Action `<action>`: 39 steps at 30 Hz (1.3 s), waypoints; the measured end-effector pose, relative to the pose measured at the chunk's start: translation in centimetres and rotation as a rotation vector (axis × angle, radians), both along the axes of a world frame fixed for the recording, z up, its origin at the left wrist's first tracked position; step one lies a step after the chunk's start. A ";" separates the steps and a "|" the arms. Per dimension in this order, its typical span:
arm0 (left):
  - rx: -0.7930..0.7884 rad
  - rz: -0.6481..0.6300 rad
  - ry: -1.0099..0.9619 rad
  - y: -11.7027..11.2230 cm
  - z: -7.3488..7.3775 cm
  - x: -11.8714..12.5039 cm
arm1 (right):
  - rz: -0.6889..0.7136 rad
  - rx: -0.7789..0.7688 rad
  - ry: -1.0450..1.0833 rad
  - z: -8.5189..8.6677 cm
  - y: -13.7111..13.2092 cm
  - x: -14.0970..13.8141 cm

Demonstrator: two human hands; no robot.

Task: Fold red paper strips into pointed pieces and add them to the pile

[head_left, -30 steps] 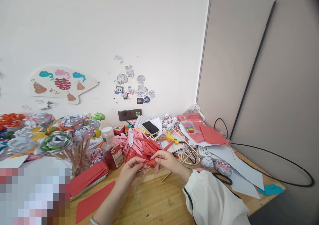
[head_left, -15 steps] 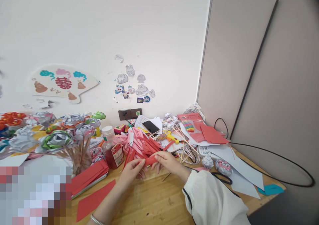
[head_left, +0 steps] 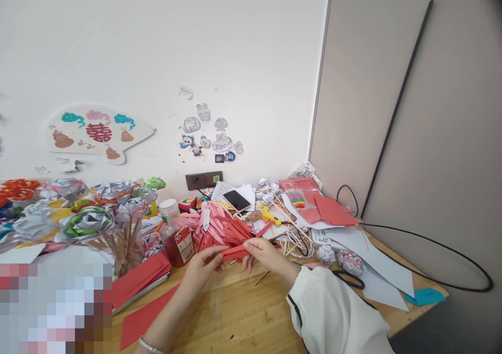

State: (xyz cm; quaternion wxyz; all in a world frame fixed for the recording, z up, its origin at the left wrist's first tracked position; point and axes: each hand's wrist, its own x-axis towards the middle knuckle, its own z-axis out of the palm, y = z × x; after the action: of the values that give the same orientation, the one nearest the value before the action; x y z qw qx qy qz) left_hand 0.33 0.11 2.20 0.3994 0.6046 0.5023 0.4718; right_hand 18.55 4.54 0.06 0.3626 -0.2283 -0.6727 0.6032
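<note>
A narrow folded strip of red paper [head_left: 234,252] is stretched between my two hands above the wooden table. My left hand [head_left: 204,264] pinches its left end between thumb and fingers. At the other end my right hand [head_left: 262,255] grips it, thumb on top. Just behind the hands lies a heap of pink and red paper strips [head_left: 225,226]. To the left are a stack of red paper [head_left: 139,281] and a loose red sheet [head_left: 147,315], partly covered by my left forearm.
Paper flowers [head_left: 90,220] on sticks crowd the left side, beside a jar [head_left: 178,239]. Behind the heap lie a phone [head_left: 236,200] and a yellow glue gun [head_left: 270,216]. Black-handled scissors [head_left: 349,279], crumpled paper balls [head_left: 326,254] and a looping black cable [head_left: 431,235] are at right.
The red paper between my hands now looks narrower and flatter, like a folded strip. My left hand has shifted slightly left and its grip has changed; the right hand stays nearly in place.
</note>
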 end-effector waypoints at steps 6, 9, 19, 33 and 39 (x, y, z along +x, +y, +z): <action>0.031 -0.007 0.099 0.2 -0.5 -0.2 | -0.017 0.040 0.001 0.0 0.1 0.0; 0.022 -0.016 0.083 0.3 -0.7 -0.2 | 0.001 0.005 0.005 0.0 0.1 0.0; -0.158 -0.147 -0.173 0.1 -0.5 -0.5 | 0.054 -0.042 0.021 0.5 0.0 0.2; -0.209 -0.087 -0.288 -0.2 0.0 0.0 | 0.017 -0.017 0.004 0.0 -0.2 -0.3; -0.180 -0.015 -0.272 -0.2 -0.1 0.5 | 0.017 -0.008 -0.016 -0.2 -0.1 -0.4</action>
State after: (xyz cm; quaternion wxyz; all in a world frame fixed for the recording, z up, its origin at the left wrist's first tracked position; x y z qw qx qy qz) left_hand 0.86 -0.06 2.06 0.5199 0.5007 0.4791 0.4995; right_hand 18.17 4.43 -0.12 0.3510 -0.2290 -0.6752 0.6070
